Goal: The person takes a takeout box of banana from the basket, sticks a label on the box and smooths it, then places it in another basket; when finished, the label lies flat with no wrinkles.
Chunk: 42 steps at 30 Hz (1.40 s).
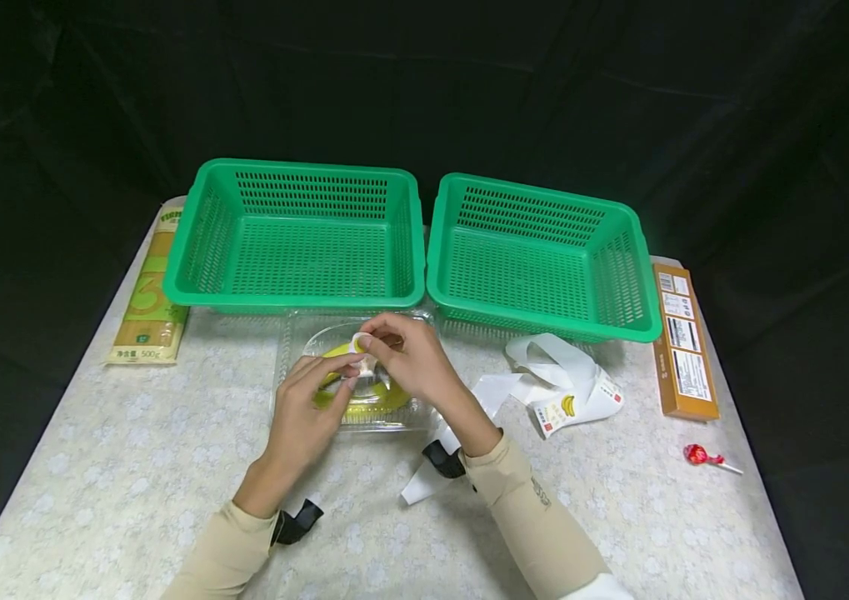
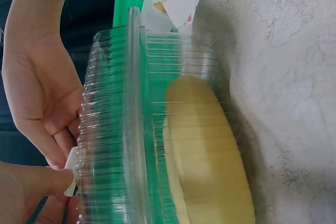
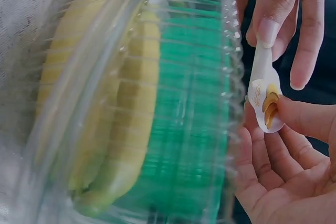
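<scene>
A clear plastic clamshell box [image 1: 283, 367] with yellow bananas [image 2: 202, 145] inside lies in front of the green baskets. Above its lid, both hands hold a white label [image 3: 261, 90] printed with a banana picture. My right hand [image 1: 412, 354] pinches the printed end between thumb and fingers. The other end is pinched by my left hand [image 1: 306, 412], its thumb pressing on the strip in the right wrist view. In the left wrist view the label [image 2: 72, 169] shows as a small white edge between the hands, right beside the ribbed lid.
Two green baskets [image 1: 297, 301] [image 1: 544, 323] stand at the back. A noodle pack [image 1: 148, 300] lies left; an orange box [image 1: 682, 342] and a red lollipop [image 1: 696, 454] lie right. A curling strip of banana labels [image 1: 577, 404] trails beside and under my right forearm.
</scene>
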Each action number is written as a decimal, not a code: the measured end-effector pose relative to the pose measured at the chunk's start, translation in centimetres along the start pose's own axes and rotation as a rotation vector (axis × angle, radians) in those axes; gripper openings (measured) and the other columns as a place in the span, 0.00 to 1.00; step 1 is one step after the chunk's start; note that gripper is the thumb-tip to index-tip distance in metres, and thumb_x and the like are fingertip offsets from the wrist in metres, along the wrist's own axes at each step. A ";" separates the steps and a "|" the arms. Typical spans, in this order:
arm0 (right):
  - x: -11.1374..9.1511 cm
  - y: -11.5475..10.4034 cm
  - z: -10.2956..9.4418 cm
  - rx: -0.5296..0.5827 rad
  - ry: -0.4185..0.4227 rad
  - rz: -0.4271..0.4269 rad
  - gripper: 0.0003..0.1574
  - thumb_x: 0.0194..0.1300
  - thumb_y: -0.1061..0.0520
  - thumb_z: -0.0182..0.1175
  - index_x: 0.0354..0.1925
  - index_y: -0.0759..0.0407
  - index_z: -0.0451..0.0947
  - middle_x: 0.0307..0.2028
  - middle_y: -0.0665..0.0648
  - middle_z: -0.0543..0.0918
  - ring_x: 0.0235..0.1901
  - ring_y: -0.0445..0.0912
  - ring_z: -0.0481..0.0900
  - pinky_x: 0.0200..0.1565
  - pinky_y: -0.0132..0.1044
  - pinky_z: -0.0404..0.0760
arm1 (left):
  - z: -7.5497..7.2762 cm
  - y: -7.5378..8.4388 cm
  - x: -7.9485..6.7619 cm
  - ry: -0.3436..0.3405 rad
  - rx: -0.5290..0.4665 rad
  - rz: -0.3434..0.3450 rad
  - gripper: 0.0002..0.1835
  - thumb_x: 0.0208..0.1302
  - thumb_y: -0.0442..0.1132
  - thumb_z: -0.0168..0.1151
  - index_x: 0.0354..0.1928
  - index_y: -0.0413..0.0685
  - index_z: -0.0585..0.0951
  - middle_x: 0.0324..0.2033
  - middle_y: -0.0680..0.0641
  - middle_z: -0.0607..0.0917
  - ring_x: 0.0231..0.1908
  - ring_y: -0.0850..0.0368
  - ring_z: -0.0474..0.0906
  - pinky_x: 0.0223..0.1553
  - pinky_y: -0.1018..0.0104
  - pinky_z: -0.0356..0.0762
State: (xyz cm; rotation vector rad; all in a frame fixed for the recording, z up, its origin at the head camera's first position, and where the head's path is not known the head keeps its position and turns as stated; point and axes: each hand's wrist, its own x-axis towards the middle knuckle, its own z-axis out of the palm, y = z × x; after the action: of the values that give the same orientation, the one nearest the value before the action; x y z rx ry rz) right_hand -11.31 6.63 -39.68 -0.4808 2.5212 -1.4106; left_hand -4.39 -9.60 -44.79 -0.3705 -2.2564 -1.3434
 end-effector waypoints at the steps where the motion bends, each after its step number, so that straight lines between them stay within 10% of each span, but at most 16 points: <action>1: 0.1 0.1 0.0 0.004 0.000 0.007 0.08 0.71 0.55 0.62 0.44 0.57 0.84 0.41 0.56 0.89 0.41 0.48 0.88 0.47 0.39 0.85 | 0.0 0.0 0.0 0.001 0.002 -0.004 0.15 0.55 0.25 0.72 0.46 0.42 0.87 0.37 0.46 0.91 0.41 0.51 0.82 0.47 0.70 0.75; 42: 1.4 0.6 0.2 -0.074 0.014 -0.028 0.10 0.70 0.57 0.62 0.46 0.57 0.87 0.35 0.56 0.83 0.31 0.44 0.80 0.35 0.33 0.78 | 0.8 0.3 0.3 -0.033 0.114 -0.053 0.12 0.57 0.27 0.71 0.42 0.47 0.89 0.34 0.47 0.90 0.38 0.53 0.79 0.38 0.63 0.75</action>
State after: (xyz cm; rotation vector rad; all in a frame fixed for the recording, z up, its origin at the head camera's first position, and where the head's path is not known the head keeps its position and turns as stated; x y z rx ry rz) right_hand -12.67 6.20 -40.37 -0.5225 2.5958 -1.3381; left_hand -4.78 -8.73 -44.75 -0.2979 -2.3725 -1.2364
